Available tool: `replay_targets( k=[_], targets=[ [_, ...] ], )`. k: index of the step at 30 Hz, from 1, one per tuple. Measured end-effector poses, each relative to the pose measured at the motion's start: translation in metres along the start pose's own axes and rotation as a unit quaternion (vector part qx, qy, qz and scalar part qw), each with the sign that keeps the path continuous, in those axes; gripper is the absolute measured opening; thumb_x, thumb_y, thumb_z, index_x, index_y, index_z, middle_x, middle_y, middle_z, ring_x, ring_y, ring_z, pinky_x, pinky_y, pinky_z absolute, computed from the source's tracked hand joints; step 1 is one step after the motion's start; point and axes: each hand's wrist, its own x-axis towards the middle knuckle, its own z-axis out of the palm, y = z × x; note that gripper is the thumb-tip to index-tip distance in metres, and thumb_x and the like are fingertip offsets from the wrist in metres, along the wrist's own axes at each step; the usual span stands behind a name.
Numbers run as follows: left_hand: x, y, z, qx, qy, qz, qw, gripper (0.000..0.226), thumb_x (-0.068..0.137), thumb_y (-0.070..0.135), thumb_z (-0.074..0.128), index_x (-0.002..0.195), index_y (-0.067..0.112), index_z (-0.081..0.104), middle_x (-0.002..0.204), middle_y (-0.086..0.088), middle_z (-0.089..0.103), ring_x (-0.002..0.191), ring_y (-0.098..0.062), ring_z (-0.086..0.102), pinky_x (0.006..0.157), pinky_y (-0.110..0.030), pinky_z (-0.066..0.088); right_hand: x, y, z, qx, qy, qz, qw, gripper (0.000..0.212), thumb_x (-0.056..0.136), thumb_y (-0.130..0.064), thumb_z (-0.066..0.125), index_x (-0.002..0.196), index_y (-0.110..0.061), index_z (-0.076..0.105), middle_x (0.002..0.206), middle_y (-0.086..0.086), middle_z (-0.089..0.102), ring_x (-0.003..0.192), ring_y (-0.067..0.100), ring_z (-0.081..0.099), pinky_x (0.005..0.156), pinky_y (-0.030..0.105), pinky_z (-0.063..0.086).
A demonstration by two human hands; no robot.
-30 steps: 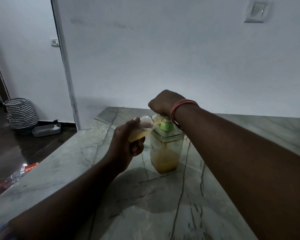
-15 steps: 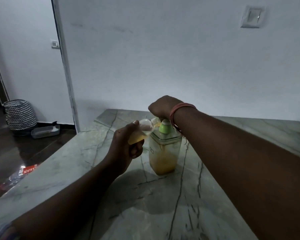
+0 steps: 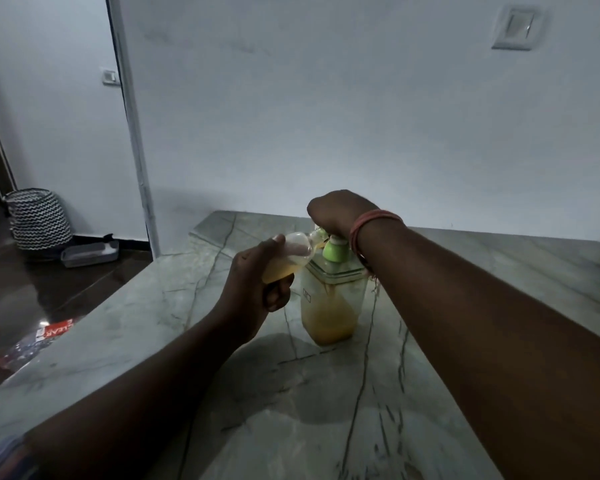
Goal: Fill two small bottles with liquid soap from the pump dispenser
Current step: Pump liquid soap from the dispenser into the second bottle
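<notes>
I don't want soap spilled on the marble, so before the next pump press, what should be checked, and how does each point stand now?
1. Small bottle gripped firmly by the left hand: ok.
2. Bottle mouth lined up under the spout: cannot tell, the right hand partly hides it.
3. Room left in the bottle: ok, amber soap fills only its lower part.
4. Right hand on the green pump head: ok.
5. Pump dispenser upright on the marble table: ok, soap remains inside.
6. Second bottle ready: cannot tell, none in view.
</notes>
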Motion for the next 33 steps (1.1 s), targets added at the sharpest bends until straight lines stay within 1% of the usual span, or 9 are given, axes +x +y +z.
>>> replay_targets(
  k=[3,6,8,14,18,20,23,28,33],
  targets=[
    [-0.003,0.000,0.001,0.000,0.007,-0.002,1.000,0.040,0.098,0.046,0.057,0.094,0.013,0.080,0.054,-0.008,0.047,0.039,-0.014,0.034,0.042,-0.022,0.027,0.002,-0.004,-0.001,-0.031,-0.015,-0.008,0.999,0.024,0.086,-0.026,0.043,0.066,-0.016,0.052,0.075,0.003,0.056,0.059,0.014,0.050,0.049,0.025,0.030],
    [-0.002,-0.002,0.000,0.003,0.003,-0.007,1.000,0.038,0.098,0.046,0.057,0.092,0.017,0.081,0.054,-0.007,0.047,0.039,-0.013,0.034,0.042,-0.022,0.029,0.004,-0.003,0.002,-0.016,0.021,0.004,1.000,0.017,0.078,-0.027,0.048,0.067,-0.016,0.056,0.073,0.002,0.062,0.059,0.017,0.055,0.048,0.024,0.033],
    [-0.001,-0.003,-0.002,-0.002,0.005,-0.005,1.000,0.039,0.097,0.047,0.059,0.093,0.015,0.081,0.054,-0.006,0.047,0.039,-0.013,0.034,0.042,-0.022,0.029,0.006,0.000,0.007,0.017,0.028,0.003,0.999,0.018,0.078,-0.026,0.046,0.064,-0.016,0.053,0.071,0.002,0.060,0.059,0.017,0.052,0.049,0.025,0.031],
    [0.001,-0.004,0.000,-0.001,-0.002,-0.001,1.000,0.039,0.099,0.044,0.058,0.092,0.012,0.080,0.053,-0.006,0.048,0.038,-0.012,0.035,0.042,-0.021,0.031,0.007,0.004,0.006,0.028,0.013,0.011,0.999,0.023,0.084,-0.025,0.040,0.064,-0.016,0.046,0.071,0.004,0.052,0.059,0.016,0.045,0.049,0.027,0.026],
    [-0.001,0.001,0.003,-0.002,0.004,-0.005,1.000,0.041,0.097,0.044,0.059,0.094,0.009,0.080,0.053,-0.008,0.044,0.038,-0.013,0.034,0.041,-0.022,0.029,0.002,0.002,0.003,0.060,0.031,0.021,0.998,0.019,0.079,-0.026,0.043,0.063,-0.017,0.048,0.077,0.004,0.056,0.071,0.023,0.053,0.050,0.026,0.030],
    [-0.002,0.002,0.004,-0.004,0.013,-0.008,1.000,0.044,0.093,0.048,0.062,0.097,0.007,0.079,0.053,-0.008,0.046,0.038,-0.013,0.035,0.042,-0.022,0.028,0.001,0.001,0.001,0.029,0.021,0.018,0.999,0.015,0.074,-0.025,0.045,0.064,-0.017,0.051,0.077,0.004,0.060,0.068,0.022,0.055,0.050,0.025,0.032],
    [-0.003,0.001,0.003,0.005,0.013,-0.011,1.000,0.038,0.100,0.044,0.055,0.090,0.017,0.081,0.054,-0.005,0.047,0.039,-0.011,0.035,0.042,-0.022,0.028,0.004,-0.001,0.002,-0.028,0.051,-0.003,0.998,0.011,0.069,-0.025,0.048,0.068,-0.016,0.056,0.072,0.003,0.060,0.063,0.019,0.055,0.052,0.025,0.036],
    [-0.002,-0.003,-0.001,0.013,0.009,-0.005,1.000,0.039,0.102,0.040,0.053,0.088,0.017,0.081,0.051,-0.004,0.046,0.038,-0.012,0.035,0.043,-0.022,0.028,0.014,0.003,0.012,0.001,0.007,-0.010,1.000,0.024,0.085,-0.031,0.041,0.068,-0.017,0.051,0.079,0.004,0.053,0.068,0.018,0.050,0.051,0.027,0.028],
    [-0.001,-0.002,0.002,0.012,0.012,-0.008,1.000,0.041,0.105,0.037,0.051,0.084,0.020,0.081,0.054,-0.007,0.045,0.039,-0.013,0.034,0.043,-0.022,0.027,0.009,0.004,0.008,0.007,0.020,-0.007,1.000,0.023,0.084,-0.027,0.041,0.063,-0.017,0.045,0.084,0.005,0.054,0.077,0.024,0.050,0.050,0.026,0.027]
  ],
)
